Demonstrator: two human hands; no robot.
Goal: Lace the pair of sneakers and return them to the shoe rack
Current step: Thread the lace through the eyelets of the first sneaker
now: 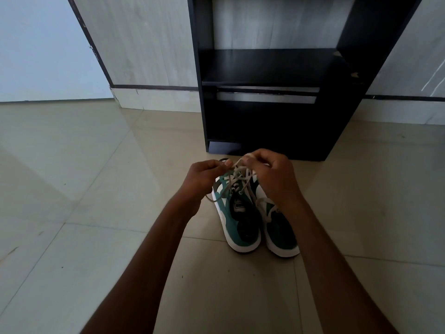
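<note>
1. Pinching the pale lace (243, 182) between closed fingertips, the left hand (204, 174) holds one strand and the right hand (272, 174) holds another, just above the shoes.
2. The lace runs down from the fingers into the eyelets of the left sneaker (237, 213).
3. The right sneaker (279, 227) stands touching it, partly hidden by the right wrist.
4. Both rest on the tiled floor (96, 189), near the dark shoe rack (272, 68) beyond.

Your left hand (201, 177) and right hand (274, 175) are bare, with no gloves, rings or watch. Both forearms show uncovered up to the bottom frame edge; no sleeve reaches them. Short fingernails show on your left fingertips (227, 163).
</note>
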